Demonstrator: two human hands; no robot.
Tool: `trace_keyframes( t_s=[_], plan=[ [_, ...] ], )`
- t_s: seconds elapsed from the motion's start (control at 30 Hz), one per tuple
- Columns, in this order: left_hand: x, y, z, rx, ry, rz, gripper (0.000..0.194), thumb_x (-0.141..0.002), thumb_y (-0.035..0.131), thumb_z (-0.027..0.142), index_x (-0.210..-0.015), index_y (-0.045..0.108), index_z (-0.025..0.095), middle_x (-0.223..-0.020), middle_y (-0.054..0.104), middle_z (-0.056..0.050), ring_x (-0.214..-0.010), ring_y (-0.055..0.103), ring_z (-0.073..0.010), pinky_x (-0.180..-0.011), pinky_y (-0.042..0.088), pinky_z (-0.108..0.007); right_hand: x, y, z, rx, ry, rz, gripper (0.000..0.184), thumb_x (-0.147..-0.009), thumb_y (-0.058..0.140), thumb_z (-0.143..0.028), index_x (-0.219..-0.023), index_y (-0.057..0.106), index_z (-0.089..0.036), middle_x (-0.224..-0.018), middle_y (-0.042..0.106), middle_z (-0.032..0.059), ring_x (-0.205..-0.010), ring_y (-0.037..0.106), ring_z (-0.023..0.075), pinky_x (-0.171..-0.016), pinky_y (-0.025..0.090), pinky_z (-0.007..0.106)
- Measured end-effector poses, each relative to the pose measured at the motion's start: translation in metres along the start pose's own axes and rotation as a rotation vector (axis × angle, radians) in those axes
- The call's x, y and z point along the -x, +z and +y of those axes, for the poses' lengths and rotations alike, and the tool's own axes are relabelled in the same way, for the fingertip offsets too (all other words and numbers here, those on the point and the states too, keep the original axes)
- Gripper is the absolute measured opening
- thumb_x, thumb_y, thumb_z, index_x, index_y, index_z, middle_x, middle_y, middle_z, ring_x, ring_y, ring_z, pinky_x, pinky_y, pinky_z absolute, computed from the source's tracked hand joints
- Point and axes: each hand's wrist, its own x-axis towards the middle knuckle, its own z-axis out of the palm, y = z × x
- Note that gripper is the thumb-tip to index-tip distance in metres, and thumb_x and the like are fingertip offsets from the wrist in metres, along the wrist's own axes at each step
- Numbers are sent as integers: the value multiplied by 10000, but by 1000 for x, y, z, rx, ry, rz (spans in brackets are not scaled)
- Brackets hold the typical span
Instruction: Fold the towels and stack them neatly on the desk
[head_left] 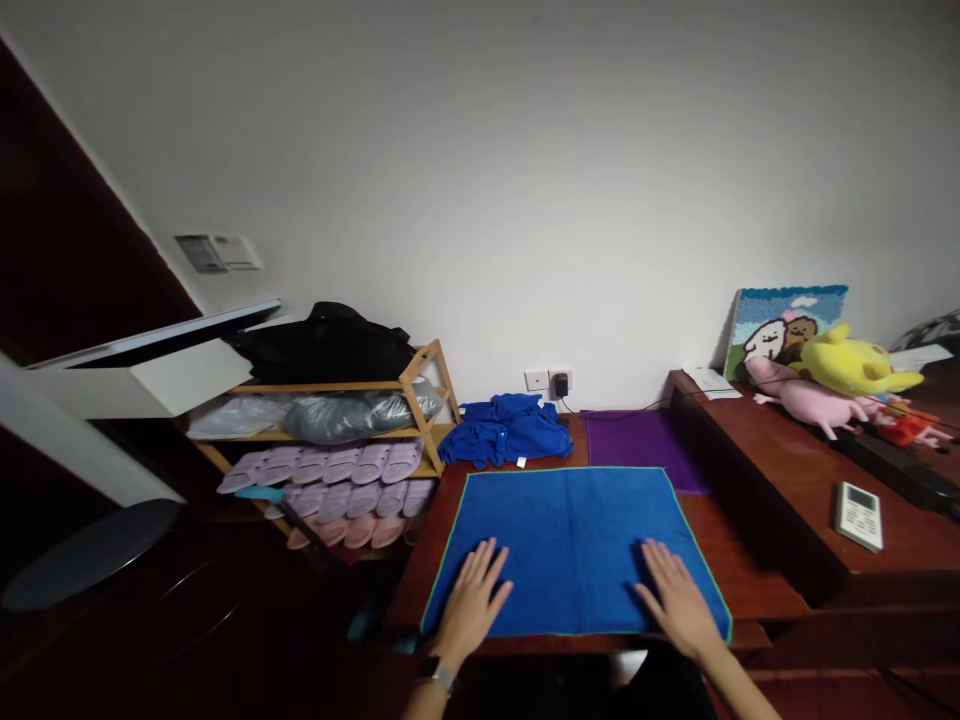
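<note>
Both hands lie open and flat, palms down, fingers spread, gripping nothing. The left hand (471,600) rests on the near edge of a blue microfibre towel (570,540), close to its near left corner. The right hand (679,600) rests the same way close to its near right corner, so the two are well apart with bare towel between them. The towel, edged in green piping, lies flat and nearly square straight ahead of the person, with a faint crease running from near edge to far edge down its middle. Neither hand is nearer to it; both touch it equally. A band (443,676) circles the left wrist.

The towel sits on a reddish-brown wooden desk (739,540). Just beyond its far edge lie a crumpled heap of blue cloth (506,430) and a purple mat (637,450). A black charger (560,387) is plugged into a wall socket (568,372) behind them. To the left stands a bamboo shoe rack (431,400) holding lilac slippers (322,480). To the right, on a raised wooden shelf (757,490), lie a white remote control (859,515), a yellow plush toy (855,365) and a pink plush toy (806,395).
</note>
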Motion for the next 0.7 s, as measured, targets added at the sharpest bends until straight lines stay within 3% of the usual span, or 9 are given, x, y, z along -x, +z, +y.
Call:
trace_keyframes(
  t_s=[0.1,0.17,0.23,0.33,0.57,0.7],
  plan=[
    [-11,2,47,87,262,-125,840,-901,589,687,-1608,225,417,-1719,208,-23,-1554,273,-307,-1243,322,-542,-17,1,-64,-117,-374,-149,850,-969,454,-652,-1645,113,-265,-1708,163,43,-1575,155,265,-1292,160,490],
    [-13,5,60,102,291,-185,980,-802,706,706,-1606,220,427,-1708,239,-48,-1543,293,-336,-1228,340,-578,-27,4,-87,-152,-452,-257,963,-910,557,-672,-1641,86,-259,-1708,138,60,-1575,143,293,-1291,150,514],
    [-8,7,54,95,256,-205,1010,-791,760,644,-1606,198,442,-1699,263,-48,-1539,302,-329,-1227,345,-584,-29,5,-84,-159,-417,-310,1046,-855,629,-689,-1636,85,-254,-1707,125,68,-1576,127,313,-1292,137,530],
    [10,4,22,65,208,-197,976,-840,767,524,-1602,160,474,-1701,253,-21,-1541,296,-304,-1235,342,-566,-16,0,-41,-152,-335,-299,1028,-858,647,-664,-1630,77,-295,-1708,115,33,-1578,110,297,-1298,131,514],
    [53,-10,-64,-5,32,-154,946,-860,759,303,-1586,190,513,-1693,272,18,-1528,305,-278,-1240,335,-506,41,-8,109,-34,-81,-172,771,-934,566,-619,-1591,260,-358,-1668,239,-14,-1547,208,289,-1283,234,510],
    [66,-13,-90,-32,16,-124,979,-839,701,151,-1599,181,484,-1694,278,11,-1521,313,-260,-1226,353,-480,54,4,157,23,-107,-123,694,-966,538,-563,-1579,299,-341,-1639,316,0,-1509,312,299,-1244,333,513]
  ],
)
